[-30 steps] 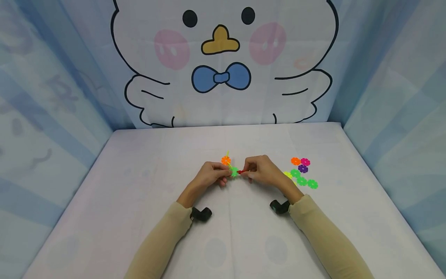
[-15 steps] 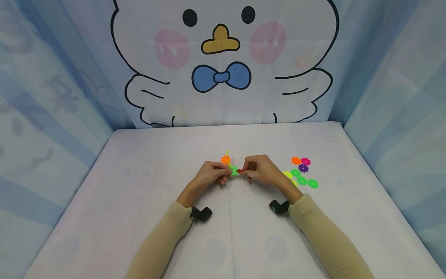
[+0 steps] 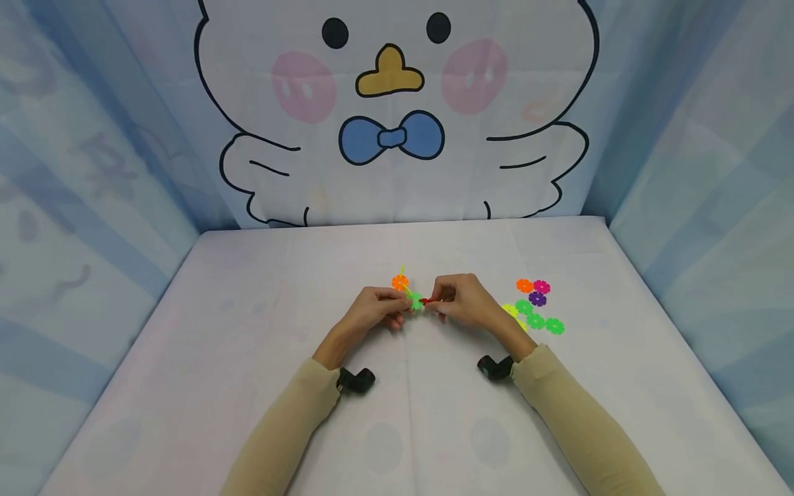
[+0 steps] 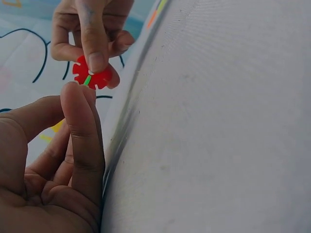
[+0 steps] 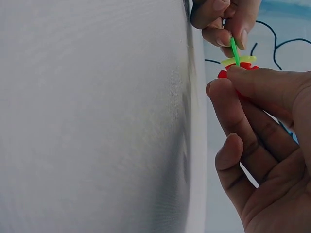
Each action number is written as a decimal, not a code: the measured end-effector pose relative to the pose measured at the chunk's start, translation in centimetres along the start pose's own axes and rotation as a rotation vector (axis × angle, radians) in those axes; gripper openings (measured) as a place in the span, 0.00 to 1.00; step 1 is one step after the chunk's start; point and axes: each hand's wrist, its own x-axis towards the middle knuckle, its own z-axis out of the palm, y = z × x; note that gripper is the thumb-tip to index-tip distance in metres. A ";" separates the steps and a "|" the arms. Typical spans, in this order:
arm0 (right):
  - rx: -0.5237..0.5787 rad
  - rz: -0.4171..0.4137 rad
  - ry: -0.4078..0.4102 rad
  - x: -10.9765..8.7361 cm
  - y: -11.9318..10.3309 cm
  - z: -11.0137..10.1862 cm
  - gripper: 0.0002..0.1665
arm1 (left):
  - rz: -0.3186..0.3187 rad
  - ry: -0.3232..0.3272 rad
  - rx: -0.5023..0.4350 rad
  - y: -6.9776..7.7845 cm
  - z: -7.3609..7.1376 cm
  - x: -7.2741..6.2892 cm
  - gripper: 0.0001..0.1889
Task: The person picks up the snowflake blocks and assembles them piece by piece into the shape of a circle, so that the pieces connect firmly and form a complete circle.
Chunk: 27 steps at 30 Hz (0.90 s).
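Between finger and thumb, my left hand [image 3: 376, 308] pinches a green notched disc [image 3: 417, 301], a flower-shaped interlocking piece. An orange disc [image 3: 400, 282] and yellow discs seen edge-on stand just beyond it, apparently joined to it. My right hand [image 3: 462, 300] pinches a red notched disc [image 4: 100, 79] by its right side. Red and green meet at right angles; in the left wrist view the green edge lies at a slot of the red one. How deep it sits in the slot is hidden by fingertips. The right wrist view has a yellow disc [image 5: 250, 59] behind the red.
Several loose discs lie on the white table [image 3: 298, 275] to the right: an orange one [image 3: 524, 286], a pink one [image 3: 542, 286], a purple one [image 3: 537, 299], green ones [image 3: 555, 326] and yellow ones [image 3: 510, 310] partly behind the right wrist. A printed curtain hangs behind.
Both hands keep their hold and barely move. The green and red discs have risen very slightly in the head view, staying against each other.
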 end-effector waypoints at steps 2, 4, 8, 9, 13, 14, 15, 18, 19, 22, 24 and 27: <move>0.001 0.002 0.002 0.0 0.0 0.0 0.07 | 0.002 0.000 0.000 -0.1 0.0 0.0 0.12; 0.003 0.006 0.004 0.0 0.0 0.0 0.07 | 0.004 -0.001 0.003 -0.1 0.0 0.0 0.13; 0.001 0.014 0.007 0.0 -0.1 0.0 0.07 | 0.007 0.000 0.004 -0.2 0.1 0.0 0.13; 0.000 0.014 0.008 0.0 -0.2 0.0 0.07 | 0.008 0.000 0.005 -0.2 0.2 0.0 0.13; -0.009 0.015 0.002 0.0 -0.3 0.0 0.07 | 0.018 0.006 -0.001 -0.1 0.2 -0.2 0.13; -0.011 0.015 0.000 0.0 -0.3 0.0 0.07 | 0.019 0.009 -0.003 0.0 0.2 -0.3 0.13; -0.012 0.018 -0.002 0.0 -0.4 0.0 0.06 | 0.021 0.011 -0.005 0.0 0.2 -0.3 0.13; -0.017 0.023 -0.005 0.1 -0.3 0.0 0.06 | 0.020 0.013 -0.013 0.0 0.2 -0.3 0.12; -0.020 0.022 -0.006 0.1 -0.2 0.0 0.06 | 0.021 0.011 -0.016 0.1 0.2 -0.3 0.12; -0.039 0.014 -0.008 0.1 -0.1 0.0 0.06 | 0.023 0.013 -0.025 0.1 0.2 -0.2 0.12; -0.059 0.009 -0.013 0.2 -0.1 0.0 0.07 | 0.025 0.016 -0.028 0.1 0.2 -0.1 0.12; -0.101 0.020 -0.031 0.2 -0.3 -0.2 0.08 | 0.028 0.021 -0.035 0.1 0.2 -0.1 0.13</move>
